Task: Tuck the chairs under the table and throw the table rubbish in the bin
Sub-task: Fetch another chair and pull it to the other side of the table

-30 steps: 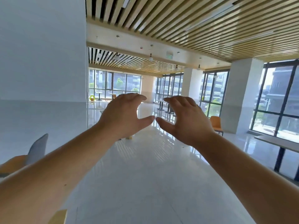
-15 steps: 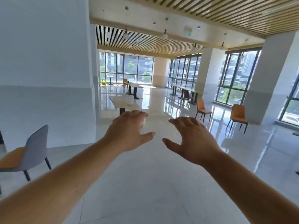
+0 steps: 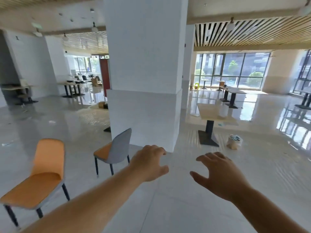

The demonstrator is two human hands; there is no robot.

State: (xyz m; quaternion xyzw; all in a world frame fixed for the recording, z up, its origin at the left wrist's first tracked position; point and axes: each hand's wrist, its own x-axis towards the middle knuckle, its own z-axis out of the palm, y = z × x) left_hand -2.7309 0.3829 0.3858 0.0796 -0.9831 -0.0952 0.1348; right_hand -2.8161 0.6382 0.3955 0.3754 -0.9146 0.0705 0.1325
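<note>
My left hand (image 3: 149, 163) and my right hand (image 3: 218, 175) are held out in front of me, palms down, fingers apart, holding nothing. An orange chair (image 3: 38, 175) stands loose on the floor at the lower left. A grey-backed chair with an orange seat (image 3: 114, 150) stands beside the white pillar, just left of my left hand. A light wooden table (image 3: 210, 113) on a dark pedestal stands at the right, with a pale, blurred object on it. A bag with rubbish inside (image 3: 234, 142) sits on the floor by the table's base.
A wide white pillar (image 3: 144, 73) rises in the middle. More tables (image 3: 234, 91) stand by the far windows and others (image 3: 72, 84) at the far left. The glossy floor stretches open in front of me.
The view has swung left and downward: the pillar, two chairs and the near table now fill the scene. Both hands have dropped lower and stayed open.
</note>
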